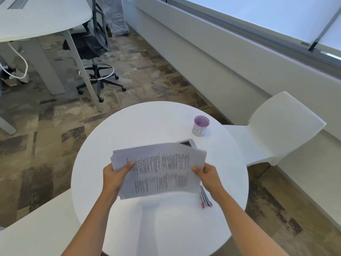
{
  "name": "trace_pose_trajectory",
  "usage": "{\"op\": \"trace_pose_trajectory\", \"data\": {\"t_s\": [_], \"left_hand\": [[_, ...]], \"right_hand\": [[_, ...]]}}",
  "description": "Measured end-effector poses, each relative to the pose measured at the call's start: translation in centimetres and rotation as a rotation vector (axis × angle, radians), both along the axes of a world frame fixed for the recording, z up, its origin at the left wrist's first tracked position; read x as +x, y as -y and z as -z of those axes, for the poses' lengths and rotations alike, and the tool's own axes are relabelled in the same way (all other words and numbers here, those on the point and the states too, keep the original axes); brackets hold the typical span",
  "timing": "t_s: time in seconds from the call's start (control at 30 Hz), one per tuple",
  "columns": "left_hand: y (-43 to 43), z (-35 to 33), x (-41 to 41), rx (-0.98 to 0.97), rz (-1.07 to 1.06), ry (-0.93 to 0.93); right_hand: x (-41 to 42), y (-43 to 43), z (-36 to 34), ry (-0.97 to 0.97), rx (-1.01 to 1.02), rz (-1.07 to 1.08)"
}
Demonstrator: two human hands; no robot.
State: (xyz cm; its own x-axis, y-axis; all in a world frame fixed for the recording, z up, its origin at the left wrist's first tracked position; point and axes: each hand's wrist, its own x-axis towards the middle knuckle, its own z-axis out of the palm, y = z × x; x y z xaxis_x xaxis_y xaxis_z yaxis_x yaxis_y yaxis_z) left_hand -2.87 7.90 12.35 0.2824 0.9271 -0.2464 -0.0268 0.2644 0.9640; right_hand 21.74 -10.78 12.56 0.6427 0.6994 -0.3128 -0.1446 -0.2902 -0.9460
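Note:
A loose stack of printed paper sheets (160, 170) is held above the round white table (147, 122), tilted toward me. My left hand (115, 177) grips the stack's left edge, thumb on top. My right hand (207, 175) grips the right edge, thumb on the top sheet. The sheets are slightly fanned and not squared. A white tray or tablet-like object (187, 142) peeks out behind the stack's far right corner, mostly hidden.
A small cup (201, 126) with a purple rim and handwritten letters stands at the table's far right. A stapler or pens with pink ends (205, 197) lie under my right wrist. White chairs (276, 126) flank the table; an office chair (94, 52) and desk stand beyond.

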Motion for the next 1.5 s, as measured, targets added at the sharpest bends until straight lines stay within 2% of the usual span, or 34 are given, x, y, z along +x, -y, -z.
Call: {"op": "trace_pose_trajectory", "data": {"t_s": [0.17,0.37,0.6,0.9,1.13,1.3,1.37,1.5], "left_hand": [[1.5,2.3,0.2,0.017,0.010,-0.002],[2.4,4.1,-0.3,-0.028,-0.058,-0.010],[3.5,6.0,-0.6,-0.037,-0.040,-0.065],[4.8,6.6,-0.7,-0.036,-0.196,-0.042],[5.6,7.2,-0.4,-0.043,-0.197,-0.078],[6.1,7.6,-0.1,-0.005,-0.112,-0.130],[6.2,7.5,0.0,0.030,-0.139,-0.145],[6.3,7.9,0.1,-0.019,-0.158,-0.151]], "right_hand": [[-2.3,0.4,3.7,0.051,-0.118,-0.001],[-3.3,1.1,4.0,0.062,-0.087,-0.023],[-4.1,1.4,4.5,0.138,-0.119,-0.056],[-4.3,2.6,4.8,0.148,-0.174,-0.103],[-4.4,3.3,5.3,0.212,-0.223,-0.096],[-4.5,4.2,5.4,0.218,-0.290,-0.194],[-4.4,4.2,5.4,0.244,-0.308,-0.167],[-4.4,4.2,5.4,0.273,-0.340,-0.146]]}}
